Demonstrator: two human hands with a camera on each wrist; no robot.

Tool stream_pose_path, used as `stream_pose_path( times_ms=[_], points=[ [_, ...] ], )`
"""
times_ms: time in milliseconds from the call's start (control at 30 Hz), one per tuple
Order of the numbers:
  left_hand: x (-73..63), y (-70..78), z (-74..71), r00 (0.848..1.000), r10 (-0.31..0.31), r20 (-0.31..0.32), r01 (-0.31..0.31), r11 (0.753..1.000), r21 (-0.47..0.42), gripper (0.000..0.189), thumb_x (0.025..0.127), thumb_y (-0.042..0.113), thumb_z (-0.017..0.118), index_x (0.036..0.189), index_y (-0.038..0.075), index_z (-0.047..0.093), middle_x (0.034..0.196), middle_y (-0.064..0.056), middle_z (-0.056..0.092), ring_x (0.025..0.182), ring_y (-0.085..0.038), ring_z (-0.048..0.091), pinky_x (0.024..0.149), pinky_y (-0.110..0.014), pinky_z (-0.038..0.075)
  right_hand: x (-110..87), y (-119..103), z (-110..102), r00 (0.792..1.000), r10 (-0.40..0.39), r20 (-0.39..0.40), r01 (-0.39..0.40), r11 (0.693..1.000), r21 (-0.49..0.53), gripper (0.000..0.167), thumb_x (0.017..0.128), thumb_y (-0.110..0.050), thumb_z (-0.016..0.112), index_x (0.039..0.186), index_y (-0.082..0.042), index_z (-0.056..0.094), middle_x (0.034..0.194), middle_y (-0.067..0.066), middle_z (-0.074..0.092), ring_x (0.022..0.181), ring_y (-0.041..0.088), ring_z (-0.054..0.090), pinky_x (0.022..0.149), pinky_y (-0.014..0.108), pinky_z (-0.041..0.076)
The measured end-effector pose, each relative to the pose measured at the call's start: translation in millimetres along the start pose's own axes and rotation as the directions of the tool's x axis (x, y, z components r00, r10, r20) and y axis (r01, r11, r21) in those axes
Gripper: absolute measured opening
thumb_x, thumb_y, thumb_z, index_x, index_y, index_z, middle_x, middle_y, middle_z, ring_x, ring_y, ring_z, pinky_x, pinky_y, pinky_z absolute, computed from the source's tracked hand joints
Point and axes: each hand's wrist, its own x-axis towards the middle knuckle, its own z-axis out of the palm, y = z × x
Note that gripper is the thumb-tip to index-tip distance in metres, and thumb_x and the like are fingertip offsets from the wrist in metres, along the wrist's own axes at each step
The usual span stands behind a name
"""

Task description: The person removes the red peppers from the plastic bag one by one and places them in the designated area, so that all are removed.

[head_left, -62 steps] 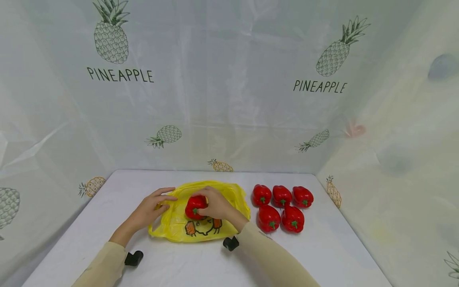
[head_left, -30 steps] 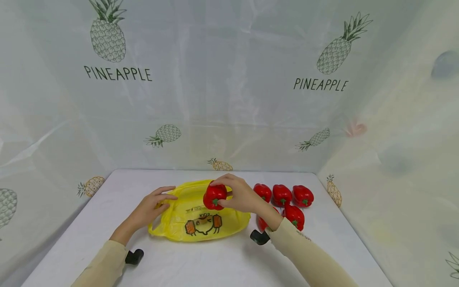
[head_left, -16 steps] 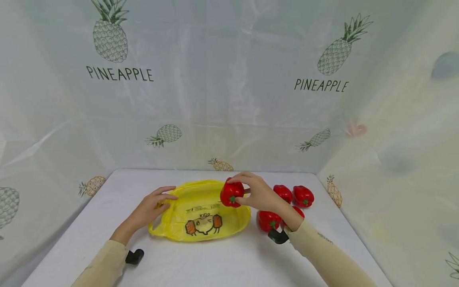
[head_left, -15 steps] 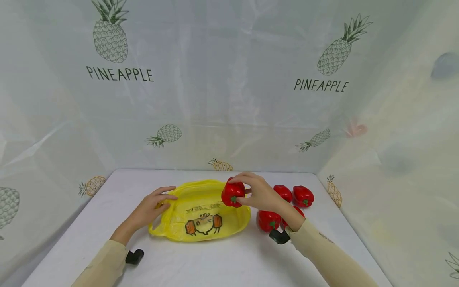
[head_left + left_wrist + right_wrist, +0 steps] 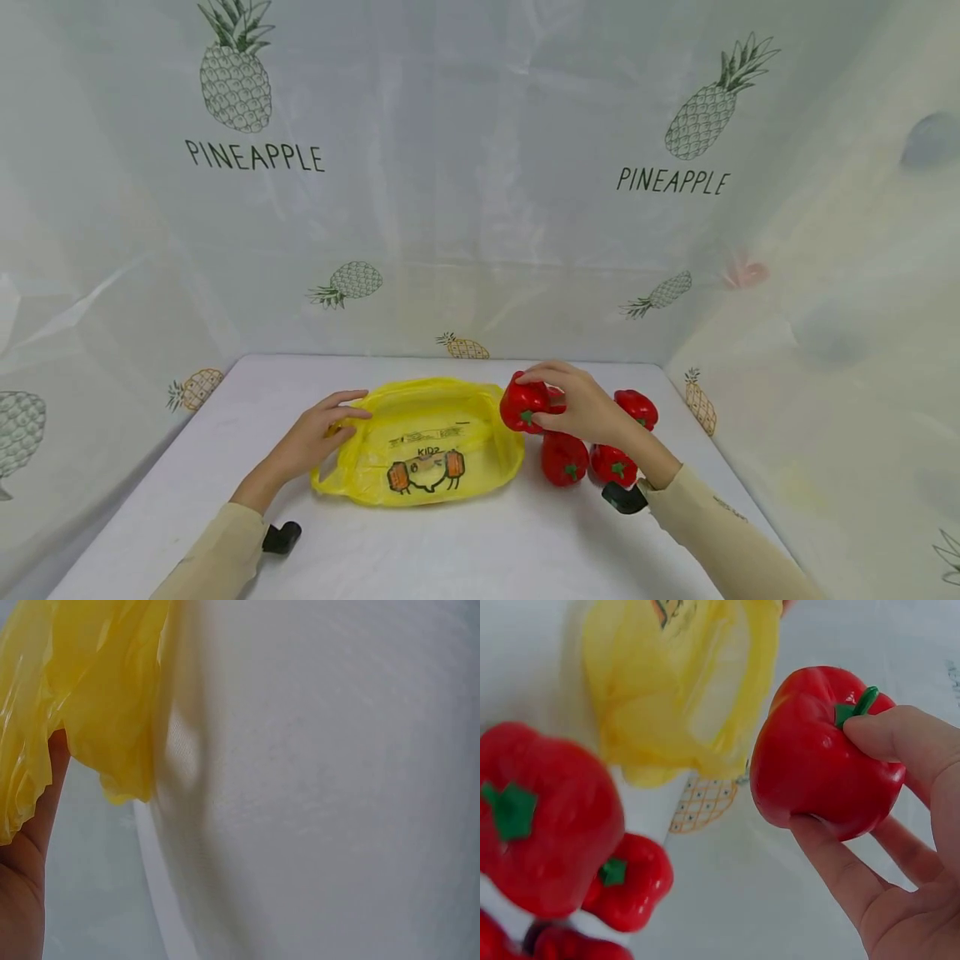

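In the head view, a yellow plastic bag (image 5: pixel 442 417) with a cartoon print lies spread on the white table. My left hand (image 5: pixel 307 442) is at its left edge, fingers extended and apart; the left wrist view has bag plastic (image 5: pixel 112 682) draped at that hand. My right hand (image 5: pixel 581 408) holds a red bell pepper (image 5: pixel 519 404) above the bag's right edge. In the right wrist view, thumb and fingers grip this pepper (image 5: pixel 817 765) around its sides, the thumb beside its green stem.
Several other red bell peppers stand right of the bag, including a front one (image 5: pixel 565 458), one beside it (image 5: pixel 611 465) and a back-right one (image 5: pixel 637 408). My right hand partly hides the others. A pineapple-print curtain (image 5: pixel 480 208) hangs behind the table (image 5: pixel 420 550).
My right hand has lifted the red bell pepper out from over the bag's middle and carried it rightward toward the other peppers. My left hand has stayed at the bag's left edge.
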Motion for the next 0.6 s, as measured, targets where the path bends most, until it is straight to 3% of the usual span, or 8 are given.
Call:
stream_pose_path(
  times_ms=[400,600],
  points=[
    [-1.4,0.0,-1.0,1.0,-0.007,0.005,0.007,1.0,-0.002,0.03,0.102,0.002,0.069,0.13,0.011,0.076,0.162,-0.006,0.048,0.147,-0.041,0.046,0.109,-0.059,0.052,-34.8,27,-29,0.999,0.017,-0.037,-0.02,0.996,-0.092,0.057,0.085,-0.006,0.089,0.136,-0.02,0.069,0.144,0.005,0.062,0.126,0.031,0.063,0.088,0.04,0.066],
    [-2.8,0.6,-0.9,1.0,-0.026,0.004,0.026,1.0,-0.007,0.03,0.103,0.003,0.069,0.13,0.011,0.076,0.163,-0.006,0.048,0.148,-0.041,0.045,0.11,-0.059,0.051,-53.1,44,-43,0.999,0.002,-0.039,-0.005,0.997,-0.077,0.059,0.084,-0.001,0.088,0.136,-0.019,0.068,0.138,0.002,0.064,0.118,0.024,0.065,0.085,0.027,0.064]
  ],
)
